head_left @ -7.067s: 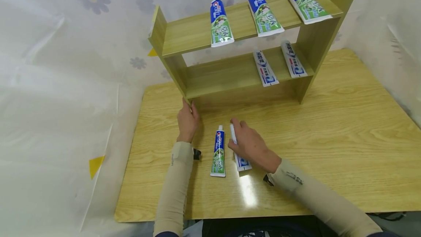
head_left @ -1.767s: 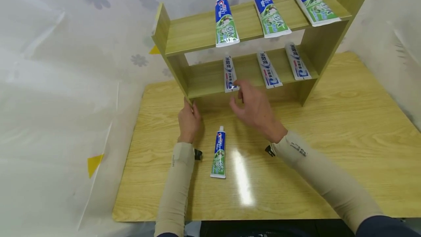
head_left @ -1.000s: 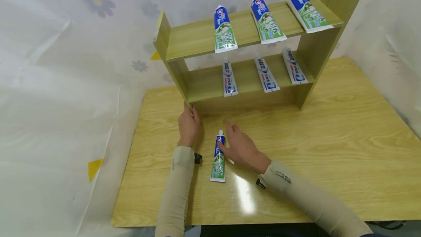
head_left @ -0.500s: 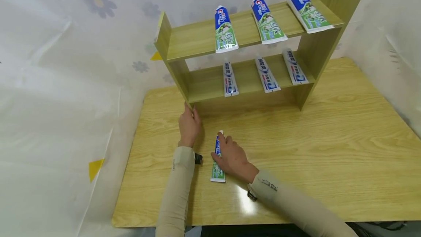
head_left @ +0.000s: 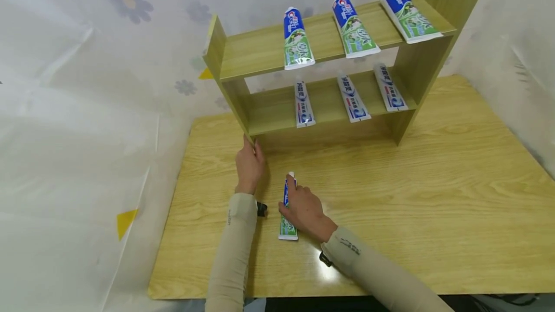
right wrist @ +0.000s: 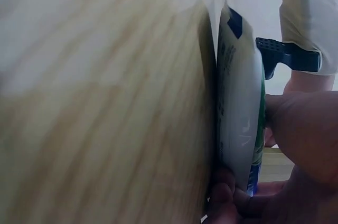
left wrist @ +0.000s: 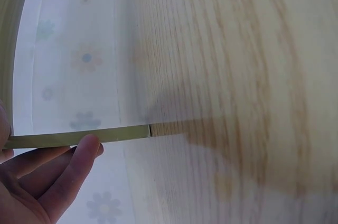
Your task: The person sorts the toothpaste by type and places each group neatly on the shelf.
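Observation:
My left hand (head_left: pixel 249 166) holds the lower front corner of a two-tier wooden shelf (head_left: pixel 256 52) by its left side panel. In the left wrist view, fingers (left wrist: pixel 74 174) lie along that thin panel (left wrist: pixel 121 133), with the thumb mostly out of frame. My right hand (head_left: pixel 305 207) grips a blue and green toothpaste tube (head_left: pixel 288 231) on the table, cap pointing toward the shelf. From the right wrist, the tube (right wrist: pixel 240 92) appears edge-on close to the tabletop, fingertips (right wrist: pixel 224 179) at its near side and thumb on its printed face.
Across the upper tier lie three blue and green toothpaste tubes (head_left: pixel 354 30). Three white toothpaste tubes (head_left: pixel 353 100) lie on the lower tier. The wooden table (head_left: pixel 455 196) stretches to the right, and a pale flowered wall covering (head_left: pixel 165 28) stands behind and to the left.
A white tube went from the table to the lower tier's left. My right hand then came back down and took hold of the blue and green tube. The left hand kept its place.

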A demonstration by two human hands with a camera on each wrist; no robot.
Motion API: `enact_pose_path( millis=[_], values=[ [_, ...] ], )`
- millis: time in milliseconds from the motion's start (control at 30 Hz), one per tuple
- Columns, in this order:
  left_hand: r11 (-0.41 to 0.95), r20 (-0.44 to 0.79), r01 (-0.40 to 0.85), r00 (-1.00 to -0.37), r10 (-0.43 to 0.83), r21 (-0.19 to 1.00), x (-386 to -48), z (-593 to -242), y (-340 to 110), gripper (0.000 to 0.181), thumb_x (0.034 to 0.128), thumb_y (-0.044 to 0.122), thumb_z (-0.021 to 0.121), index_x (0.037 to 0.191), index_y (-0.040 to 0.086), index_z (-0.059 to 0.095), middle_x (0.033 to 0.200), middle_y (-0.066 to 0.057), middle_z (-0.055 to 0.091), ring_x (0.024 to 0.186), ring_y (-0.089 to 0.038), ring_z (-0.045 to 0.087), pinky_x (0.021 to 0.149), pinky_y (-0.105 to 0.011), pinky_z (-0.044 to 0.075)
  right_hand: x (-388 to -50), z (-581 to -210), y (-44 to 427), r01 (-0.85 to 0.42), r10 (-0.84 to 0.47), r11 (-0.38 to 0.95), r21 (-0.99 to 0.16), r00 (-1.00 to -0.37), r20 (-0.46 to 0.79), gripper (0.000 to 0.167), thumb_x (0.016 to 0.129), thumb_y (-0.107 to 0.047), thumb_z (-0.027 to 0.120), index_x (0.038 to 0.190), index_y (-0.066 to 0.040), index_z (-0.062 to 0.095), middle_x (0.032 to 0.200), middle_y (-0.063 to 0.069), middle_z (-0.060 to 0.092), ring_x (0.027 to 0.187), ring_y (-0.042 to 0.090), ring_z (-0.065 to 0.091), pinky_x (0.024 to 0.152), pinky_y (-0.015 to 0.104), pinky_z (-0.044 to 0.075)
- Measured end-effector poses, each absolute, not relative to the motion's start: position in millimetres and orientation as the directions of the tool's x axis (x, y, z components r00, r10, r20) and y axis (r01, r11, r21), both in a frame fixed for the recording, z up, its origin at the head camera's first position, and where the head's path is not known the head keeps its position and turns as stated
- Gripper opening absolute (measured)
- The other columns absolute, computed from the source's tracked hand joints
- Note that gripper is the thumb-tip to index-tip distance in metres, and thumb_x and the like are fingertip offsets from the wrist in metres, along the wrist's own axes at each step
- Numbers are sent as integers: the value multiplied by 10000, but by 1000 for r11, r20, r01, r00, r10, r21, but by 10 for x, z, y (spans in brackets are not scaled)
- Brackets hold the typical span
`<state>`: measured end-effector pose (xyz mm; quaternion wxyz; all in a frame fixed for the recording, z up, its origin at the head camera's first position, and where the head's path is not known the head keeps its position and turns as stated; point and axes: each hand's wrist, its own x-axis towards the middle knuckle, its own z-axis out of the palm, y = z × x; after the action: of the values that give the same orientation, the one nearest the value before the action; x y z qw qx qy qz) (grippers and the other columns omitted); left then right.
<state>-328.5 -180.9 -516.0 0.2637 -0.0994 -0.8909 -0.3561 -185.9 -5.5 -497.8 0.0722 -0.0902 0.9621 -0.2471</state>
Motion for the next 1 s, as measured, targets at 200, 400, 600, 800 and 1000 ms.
enact_pose_path(
  millis=[200,400,600,800,1000],
  values=[
    [756,557,353,-831,-18,551,-3240,-5111,-1780,349,1164,228,459,1427,12,535,706,-181,680,523,-267,622,467,-580,433,-1878,-4963,-25,-140,-226,828,-543,-969,-95,825,1022,-347,717,1663,-49,291,970,172,731,714,243,660,532,364,516],
    [740,542,344,-840,-33,578,-3244,-5116,-1775,324,1148,181,490,1401,-14,545,743,-253,692,570,-375,658,508,-600,461,-1868,-4981,62,-174,-267,748,-640,-963,-49,826,980,-241,717,1675,-64,306,869,90,688,612,167,588,513,322,461],
    [768,513,288,-856,-61,572,-3483,-5482,-1891,344,1152,307,504,1415,91,554,729,-138,695,581,-278,648,542,-514,481,-1843,-5003,140,-192,-301,690,-698,-953,-36,841,982,-205,700,1710,-136,285,857,46,657,576,132,576,513,302,473],
    [793,521,286,-852,-45,537,-3675,-5703,-1978,475,1167,470,355,1436,122,537,742,-130,695,624,-320,680,542,-461,494,-1802,-4857,173,-224,-307,657,-719,-952,16,846,990,-208,722,1717,-158,292,918,38,683,630,107,594,563,284,503],
    [788,515,293,-857,-36,542,-3612,-5615,-1945,499,1169,483,329,1421,108,543,758,-157,706,628,-345,687,528,-498,506,-1785,-4648,192,-259,-311,647,-717,-948,62,847,978,-191,717,1714,-164,298,975,61,712,647,94,603,567,260,513]
  ],
)
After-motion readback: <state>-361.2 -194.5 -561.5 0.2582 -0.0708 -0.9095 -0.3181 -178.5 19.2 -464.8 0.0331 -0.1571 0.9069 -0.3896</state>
